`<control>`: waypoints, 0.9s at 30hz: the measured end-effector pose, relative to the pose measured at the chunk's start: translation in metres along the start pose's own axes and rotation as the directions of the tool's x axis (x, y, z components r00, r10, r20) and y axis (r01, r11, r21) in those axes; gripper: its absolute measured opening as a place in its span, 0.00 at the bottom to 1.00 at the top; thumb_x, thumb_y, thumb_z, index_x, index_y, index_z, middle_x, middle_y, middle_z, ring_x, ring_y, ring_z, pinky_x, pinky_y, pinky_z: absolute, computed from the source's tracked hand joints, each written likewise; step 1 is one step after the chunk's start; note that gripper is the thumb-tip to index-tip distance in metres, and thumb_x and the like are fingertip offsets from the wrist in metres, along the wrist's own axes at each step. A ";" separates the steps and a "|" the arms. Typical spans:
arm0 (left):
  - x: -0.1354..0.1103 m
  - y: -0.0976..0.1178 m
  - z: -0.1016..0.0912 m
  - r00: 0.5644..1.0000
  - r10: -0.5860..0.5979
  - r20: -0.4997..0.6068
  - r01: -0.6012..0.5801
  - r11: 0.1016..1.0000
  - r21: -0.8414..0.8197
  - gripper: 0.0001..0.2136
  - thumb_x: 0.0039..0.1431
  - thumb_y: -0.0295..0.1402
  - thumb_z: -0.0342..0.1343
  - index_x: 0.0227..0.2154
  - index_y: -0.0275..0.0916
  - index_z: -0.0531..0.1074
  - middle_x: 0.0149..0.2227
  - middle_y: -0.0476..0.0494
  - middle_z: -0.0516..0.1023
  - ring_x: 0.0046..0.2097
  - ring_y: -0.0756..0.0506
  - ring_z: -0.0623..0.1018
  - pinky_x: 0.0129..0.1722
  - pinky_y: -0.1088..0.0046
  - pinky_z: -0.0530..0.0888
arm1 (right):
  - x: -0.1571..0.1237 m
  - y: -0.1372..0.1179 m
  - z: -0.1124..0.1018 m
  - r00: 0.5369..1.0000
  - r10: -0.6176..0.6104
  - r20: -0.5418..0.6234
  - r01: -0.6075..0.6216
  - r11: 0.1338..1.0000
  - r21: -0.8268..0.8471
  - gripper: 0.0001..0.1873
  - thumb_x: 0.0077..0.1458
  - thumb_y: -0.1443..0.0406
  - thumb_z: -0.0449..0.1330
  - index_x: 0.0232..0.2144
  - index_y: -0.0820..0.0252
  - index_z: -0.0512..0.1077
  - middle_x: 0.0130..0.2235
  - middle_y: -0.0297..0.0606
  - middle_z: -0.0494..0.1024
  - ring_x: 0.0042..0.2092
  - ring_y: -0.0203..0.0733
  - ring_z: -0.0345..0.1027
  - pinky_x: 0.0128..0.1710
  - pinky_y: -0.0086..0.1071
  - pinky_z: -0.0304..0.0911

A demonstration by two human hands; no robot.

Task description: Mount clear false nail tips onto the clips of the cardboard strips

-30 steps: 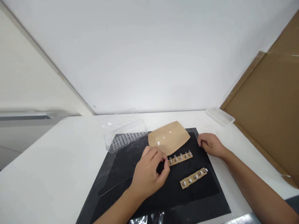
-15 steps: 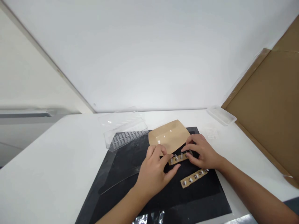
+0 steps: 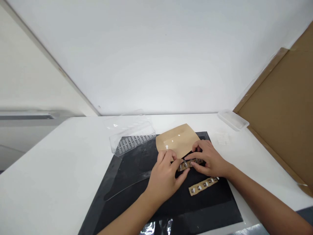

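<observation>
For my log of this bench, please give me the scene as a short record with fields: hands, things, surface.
Left hand: pinches left end of upper strip
Right hand: fingers closed on the same strip, further right
Upper strip: cardboard with small studs, on mat
Lower strip: lies on mat, no hand touches it
Behind: brown card, clear box, white tray
Surface: black mat on white table
</observation>
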State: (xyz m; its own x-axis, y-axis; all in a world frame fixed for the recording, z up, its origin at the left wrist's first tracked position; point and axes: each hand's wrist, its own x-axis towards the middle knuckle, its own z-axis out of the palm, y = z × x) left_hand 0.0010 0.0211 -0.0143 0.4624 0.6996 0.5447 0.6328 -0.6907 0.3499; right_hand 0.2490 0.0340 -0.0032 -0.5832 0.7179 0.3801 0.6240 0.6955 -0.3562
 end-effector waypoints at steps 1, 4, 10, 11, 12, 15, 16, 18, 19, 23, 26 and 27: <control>0.000 0.000 0.000 1.000 -0.001 -0.004 0.001 1.000 0.000 0.07 0.64 0.37 0.64 0.39 0.38 0.79 0.41 0.38 0.70 0.45 0.38 0.69 0.43 0.59 0.75 | 0.000 0.000 0.000 1.000 -0.001 0.002 0.001 1.000 0.001 0.14 0.65 0.61 0.64 0.53 0.44 0.78 0.48 0.40 0.71 0.51 0.48 0.67 0.53 0.48 0.59; 0.001 0.001 0.000 1.000 -0.003 -0.008 0.003 1.000 0.000 0.07 0.66 0.36 0.63 0.38 0.38 0.79 0.40 0.39 0.70 0.44 0.39 0.69 0.43 0.60 0.75 | 0.001 -0.001 0.000 1.000 -0.006 -0.001 0.006 1.000 0.002 0.14 0.65 0.61 0.64 0.53 0.44 0.78 0.48 0.39 0.70 0.51 0.49 0.67 0.53 0.48 0.59; 0.001 0.002 0.001 1.000 -0.007 -0.003 0.007 1.000 -0.001 0.06 0.66 0.36 0.63 0.39 0.39 0.79 0.40 0.39 0.70 0.44 0.39 0.70 0.43 0.60 0.75 | 0.001 -0.002 0.001 1.000 0.006 -0.002 -0.006 1.000 -0.016 0.13 0.65 0.61 0.64 0.51 0.45 0.80 0.48 0.40 0.71 0.50 0.49 0.67 0.53 0.48 0.60; 0.001 0.002 0.001 1.000 -0.006 -0.002 0.006 1.000 -0.001 0.06 0.66 0.36 0.63 0.39 0.39 0.79 0.40 0.39 0.70 0.44 0.39 0.70 0.43 0.61 0.74 | 0.001 -0.002 0.001 1.000 0.010 0.000 -0.010 1.000 -0.022 0.12 0.65 0.61 0.65 0.50 0.46 0.80 0.48 0.40 0.71 0.50 0.49 0.67 0.53 0.48 0.60; 0.001 0.002 0.001 1.000 -0.008 -0.001 0.008 1.000 -0.002 0.06 0.66 0.36 0.63 0.39 0.39 0.79 0.40 0.39 0.70 0.44 0.39 0.70 0.43 0.61 0.74 | 0.001 -0.002 0.001 1.000 0.014 0.000 -0.014 1.000 -0.027 0.12 0.64 0.61 0.65 0.49 0.46 0.81 0.48 0.40 0.71 0.50 0.49 0.67 0.53 0.48 0.60; 0.001 0.002 0.002 1.000 -0.012 0.005 0.012 1.000 -0.009 0.05 0.66 0.35 0.63 0.38 0.38 0.79 0.40 0.39 0.70 0.44 0.39 0.70 0.43 0.61 0.74 | 0.001 -0.001 0.001 1.000 0.015 -0.008 -0.016 0.999 -0.028 0.11 0.64 0.61 0.65 0.48 0.47 0.81 0.47 0.40 0.71 0.49 0.48 0.67 0.53 0.48 0.59; 0.001 0.002 0.002 1.000 -0.013 0.007 0.013 1.000 -0.010 0.05 0.66 0.34 0.63 0.38 0.38 0.79 0.41 0.39 0.70 0.45 0.39 0.69 0.43 0.61 0.74 | 0.001 -0.001 0.001 1.000 0.014 -0.015 -0.015 1.000 -0.024 0.11 0.64 0.62 0.65 0.48 0.47 0.81 0.47 0.40 0.70 0.49 0.48 0.67 0.53 0.48 0.59; 0.002 0.002 0.002 1.000 -0.014 0.008 0.014 1.000 -0.012 0.06 0.66 0.34 0.63 0.38 0.37 0.79 0.40 0.39 0.70 0.45 0.39 0.69 0.43 0.61 0.74 | 0.001 -0.001 0.000 1.000 0.012 -0.026 -0.013 1.000 -0.013 0.10 0.64 0.62 0.64 0.46 0.48 0.81 0.46 0.40 0.70 0.48 0.47 0.67 0.52 0.47 0.59; 0.002 0.002 0.002 1.000 -0.014 0.007 0.014 1.000 -0.014 0.06 0.66 0.34 0.63 0.38 0.37 0.79 0.40 0.39 0.70 0.45 0.39 0.69 0.43 0.61 0.74 | 0.002 -0.001 -0.001 1.000 0.014 -0.028 -0.014 1.000 -0.010 0.09 0.64 0.62 0.64 0.46 0.49 0.81 0.46 0.40 0.70 0.48 0.47 0.67 0.52 0.47 0.59; 0.002 0.003 0.002 1.000 -0.012 0.001 0.012 1.000 -0.018 0.05 0.66 0.34 0.63 0.37 0.37 0.79 0.40 0.38 0.70 0.44 0.38 0.69 0.43 0.61 0.74 | 0.003 -0.003 -0.002 1.000 0.019 -0.012 -0.019 1.000 -0.008 0.09 0.65 0.61 0.64 0.46 0.48 0.81 0.46 0.39 0.70 0.49 0.48 0.67 0.53 0.48 0.57; 0.002 0.003 0.001 1.000 -0.014 -0.001 0.014 1.000 -0.019 0.06 0.66 0.34 0.62 0.37 0.37 0.79 0.40 0.39 0.70 0.44 0.38 0.69 0.43 0.61 0.74 | 0.004 -0.004 -0.001 1.000 0.016 -0.009 -0.016 1.000 -0.026 0.11 0.65 0.59 0.64 0.49 0.46 0.80 0.48 0.40 0.70 0.50 0.48 0.67 0.54 0.49 0.56; 0.002 0.003 0.001 1.000 -0.014 -0.001 0.014 1.000 -0.021 0.06 0.66 0.35 0.62 0.37 0.37 0.79 0.40 0.39 0.70 0.44 0.38 0.69 0.43 0.61 0.74 | 0.004 -0.005 -0.001 1.000 0.014 -0.012 -0.015 0.999 -0.032 0.12 0.66 0.58 0.64 0.50 0.46 0.80 0.48 0.40 0.70 0.50 0.48 0.67 0.54 0.49 0.56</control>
State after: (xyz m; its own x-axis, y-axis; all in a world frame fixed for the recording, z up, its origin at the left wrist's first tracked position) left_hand 0.0047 0.0203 -0.0129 0.4534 0.7088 0.5404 0.6261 -0.6848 0.3728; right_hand 0.2442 0.0336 0.0008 -0.5678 0.7274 0.3854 0.6490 0.6835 -0.3340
